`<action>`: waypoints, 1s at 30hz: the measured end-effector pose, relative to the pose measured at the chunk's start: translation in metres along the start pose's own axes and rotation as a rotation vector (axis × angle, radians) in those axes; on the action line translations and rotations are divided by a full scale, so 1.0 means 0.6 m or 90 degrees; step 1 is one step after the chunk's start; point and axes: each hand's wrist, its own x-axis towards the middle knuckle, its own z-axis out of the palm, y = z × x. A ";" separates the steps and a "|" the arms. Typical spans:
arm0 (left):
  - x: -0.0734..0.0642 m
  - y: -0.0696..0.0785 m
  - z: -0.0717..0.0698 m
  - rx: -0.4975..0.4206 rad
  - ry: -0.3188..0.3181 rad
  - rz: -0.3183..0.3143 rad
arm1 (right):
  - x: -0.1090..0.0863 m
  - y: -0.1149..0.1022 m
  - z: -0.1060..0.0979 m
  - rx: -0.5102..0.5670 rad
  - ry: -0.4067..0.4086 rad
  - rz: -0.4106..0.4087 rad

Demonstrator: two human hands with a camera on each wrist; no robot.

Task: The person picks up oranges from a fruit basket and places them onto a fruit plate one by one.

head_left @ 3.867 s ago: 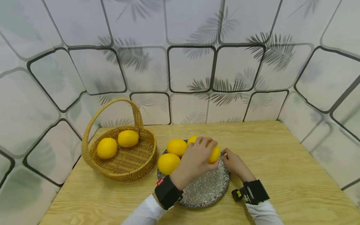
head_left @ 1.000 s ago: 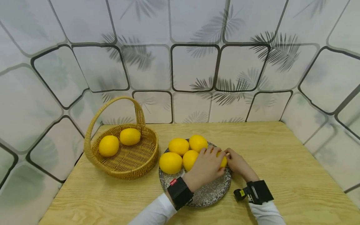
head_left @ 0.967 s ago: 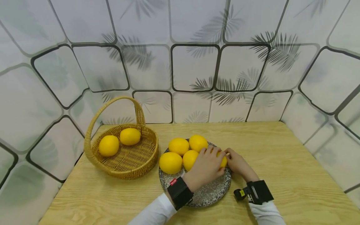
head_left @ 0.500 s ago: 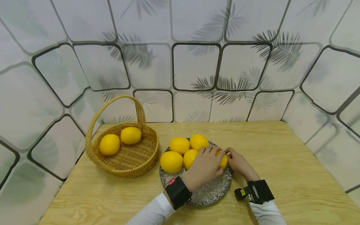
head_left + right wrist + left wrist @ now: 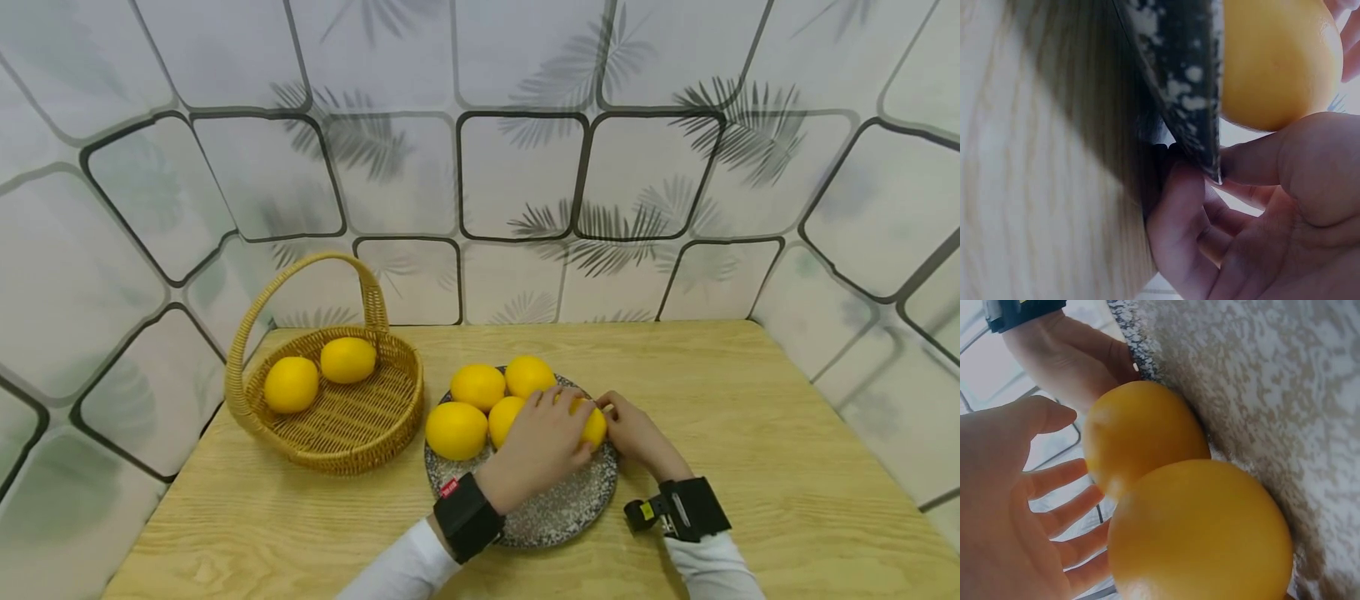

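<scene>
On a smooth, light brown wooden counter (image 5: 750, 433), a flat, round grey plate (image 5: 558, 512) with white speckles and a dark rim. On the plate, all plump and yellow: the back left lemon (image 5: 477, 387) and the back right lemon (image 5: 529, 377), side by side; the front left lemon (image 5: 456, 431); the middle lemon (image 5: 504, 419), partly hidden; and the far right lemon (image 5: 595, 427), close to the rim. Over the middle and far right lemons, the left hand (image 5: 542, 446), palm down, fingers and thumb spread apart; hard to tell whether touching the far right lemon or just beside it. At the right edge of the plate, the right hand (image 5: 637, 435), pinching the rim, thumb on top and fingers underneath, low by the counter. On the wrists, a black left band (image 5: 468, 517) and a black right band (image 5: 696, 508). Left of the plate, a round, tan woven basket (image 5: 345, 463) with a tall curved handle (image 5: 262, 308). Inside, also yellow and plump, the nearer basket lemon (image 5: 292, 385) and the farther basket lemon (image 5: 348, 360). Behind everything, a pale wall (image 5: 517, 175) with dark rounded boxes and grey leaves.
</scene>
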 end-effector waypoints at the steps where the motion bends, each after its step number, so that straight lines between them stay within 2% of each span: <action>1: -0.002 -0.001 -0.003 0.002 -0.001 -0.001 | 0.000 0.000 0.000 -0.001 -0.001 0.000; 8: -0.012 -0.010 -0.017 -0.008 0.003 -0.010 | 0.003 0.001 0.002 0.012 -0.011 0.031; 13: -0.025 -0.021 -0.021 0.001 0.012 -0.025 | 0.005 0.002 0.002 0.003 -0.010 0.029; 18: -0.029 -0.036 -0.033 0.011 0.044 -0.043 | 0.006 0.001 -0.001 0.000 -0.017 0.039; 22: -0.026 -0.050 -0.053 0.014 0.073 -0.063 | 0.004 -0.002 -0.002 -0.004 -0.022 0.045; 27: -0.023 -0.079 -0.073 0.012 0.118 -0.089 | 0.003 -0.002 -0.001 0.012 -0.025 0.052; 30: -0.024 -0.099 -0.082 -0.013 0.126 -0.106 | 0.001 -0.001 -0.003 0.016 -0.028 0.051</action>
